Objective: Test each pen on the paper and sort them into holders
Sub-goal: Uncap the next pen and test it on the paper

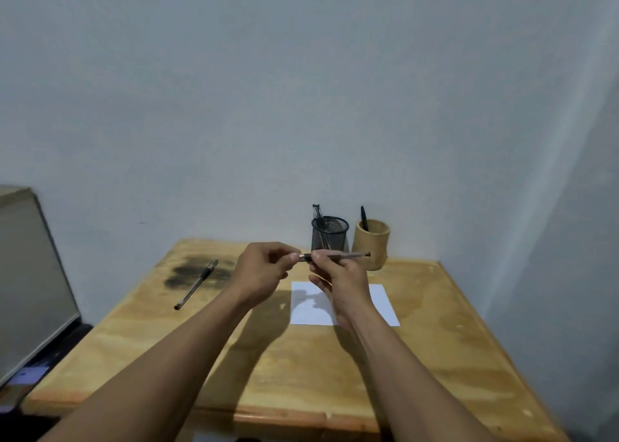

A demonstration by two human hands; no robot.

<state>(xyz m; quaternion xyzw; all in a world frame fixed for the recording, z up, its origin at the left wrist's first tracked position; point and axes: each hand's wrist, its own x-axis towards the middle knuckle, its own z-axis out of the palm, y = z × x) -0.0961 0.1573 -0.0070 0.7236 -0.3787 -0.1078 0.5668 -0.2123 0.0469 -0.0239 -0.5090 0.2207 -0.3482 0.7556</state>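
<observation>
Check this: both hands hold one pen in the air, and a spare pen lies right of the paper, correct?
No. The head view shows the spare pen lying left of the paper. The left hand and right hand do hold one pen in the air.

Pale grey-blue wall (301, 90), stained wooden table (435, 358), beige cabinet (30, 274) at left

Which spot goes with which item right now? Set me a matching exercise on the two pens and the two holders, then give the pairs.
Things:
1. held pen
2. loose pen
3. mesh holder
4. wooden holder

Places:
A. one black pen stands in it
B. lies on the table, across a dark stain
C. pinched between left hand and right hand
D. pens lean at its left rim

Pairs: 1-C, 2-B, 3-D, 4-A.
</observation>
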